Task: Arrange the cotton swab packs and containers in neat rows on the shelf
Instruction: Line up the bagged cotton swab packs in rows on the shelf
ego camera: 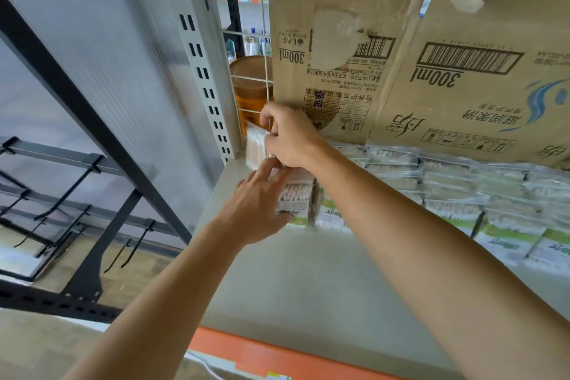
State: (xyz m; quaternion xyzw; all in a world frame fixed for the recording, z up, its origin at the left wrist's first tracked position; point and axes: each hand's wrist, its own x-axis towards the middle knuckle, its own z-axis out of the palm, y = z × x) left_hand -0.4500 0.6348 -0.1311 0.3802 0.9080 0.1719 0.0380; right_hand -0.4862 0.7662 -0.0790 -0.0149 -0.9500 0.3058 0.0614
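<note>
The right hand (290, 136) pinches a clear swab pack (255, 145) with curled fingers (267, 120) at the shelf's (277, 281) back-left corner, probably starting a row. The left hand (257, 197) grips the front pack (296, 194), apparently steadying it.

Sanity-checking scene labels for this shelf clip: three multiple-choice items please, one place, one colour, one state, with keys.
1. Where is the amber jar? A) behind the wire grid B) on a cardboard box C) on the floor
2. What colour is the front strip of the shelf? A) blue B) orange C) black
3. What is the right hand doing? A) hanging idle B) lying flat C) gripping a clear swab pack
Key: A, grid wires cross in front of it; B, plainly orange; C, fingers curl round the pack.
</note>
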